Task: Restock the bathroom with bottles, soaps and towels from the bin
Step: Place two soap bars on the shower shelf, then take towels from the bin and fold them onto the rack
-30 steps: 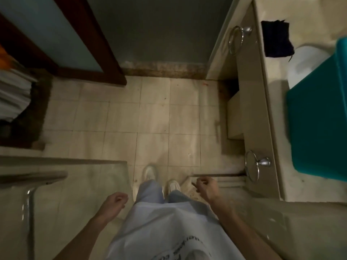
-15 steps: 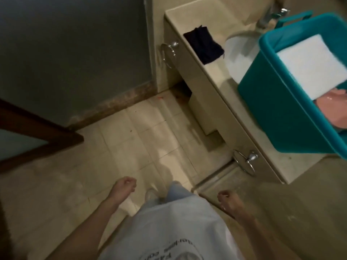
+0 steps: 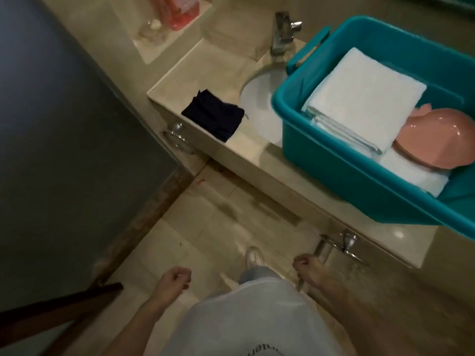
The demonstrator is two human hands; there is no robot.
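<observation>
So the teal bin is sitting on the desk, toward its right end, and the bin's left end hangs over part of the white sink bowl. Inside the bin there's a folded stack of white towels lying flat on top. A second white towel is under it toward the near wall, and one pink dish leans beside the stack. I don't see any bottles or soaps in the part of the bin that shows, though its right end is cut off by the frame.

Also on the desk is one dark folded cloth at the left end, just beside the sink. The chrome tap stands behind the bowl. A wall niche further back holds something pink and a clear glass thing, both too blurry to name for sure.

There are two towel rings on the desk's front face, one at the left corner and one near the right.

Both hands hang low over the tiled floor. The left hand has a slack grip, fingers loosely curled around nothing. The right hand is the same and sits just below the nearer ring. Between the desk front and the dark wall there's an open strip of floor.
</observation>
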